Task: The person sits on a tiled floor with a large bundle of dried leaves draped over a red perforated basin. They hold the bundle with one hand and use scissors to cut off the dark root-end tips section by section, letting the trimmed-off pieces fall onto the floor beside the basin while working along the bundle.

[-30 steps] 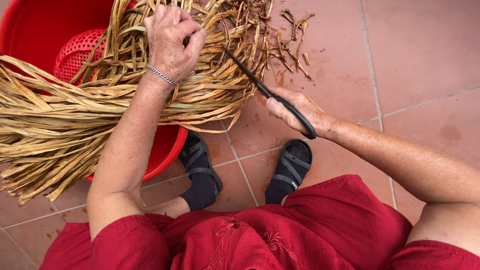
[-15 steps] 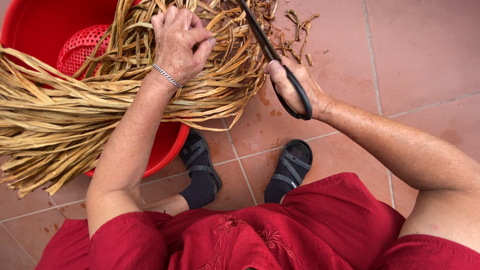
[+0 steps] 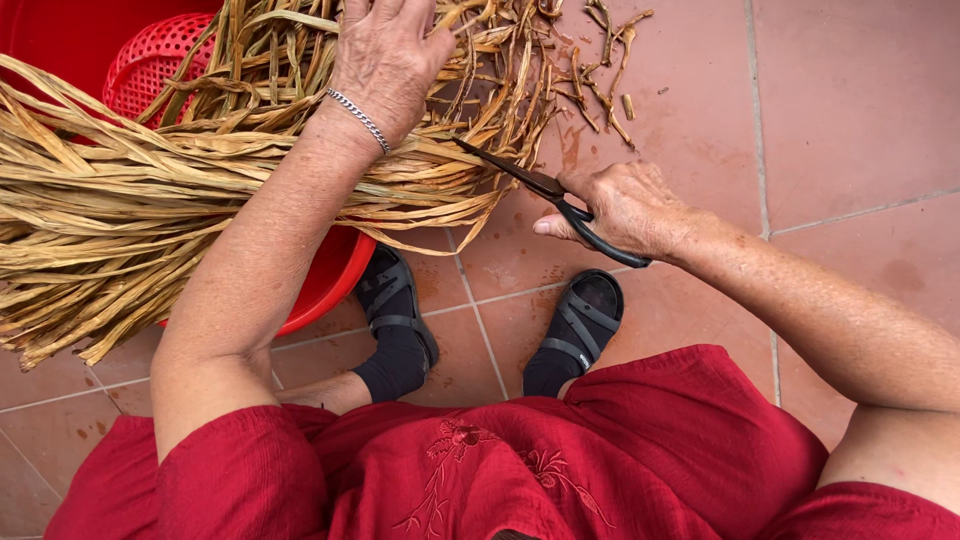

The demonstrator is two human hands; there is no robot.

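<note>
The right hand point(image 3: 625, 208) is closed around the looped handles of dark metal scissors point(image 3: 545, 190), whose blades point into a thick bundle of long dried straw-coloured leaves point(image 3: 150, 200). The left hand point(image 3: 388, 58), wearing a silver chain bracelet point(image 3: 358, 118), presses down and grips the bundle near its frayed ends. The bundle lies across a round red plastic basin point(image 3: 330, 285) holding a red mesh basket point(image 3: 150, 65), on terracotta floor tiles point(image 3: 860, 100).
</note>
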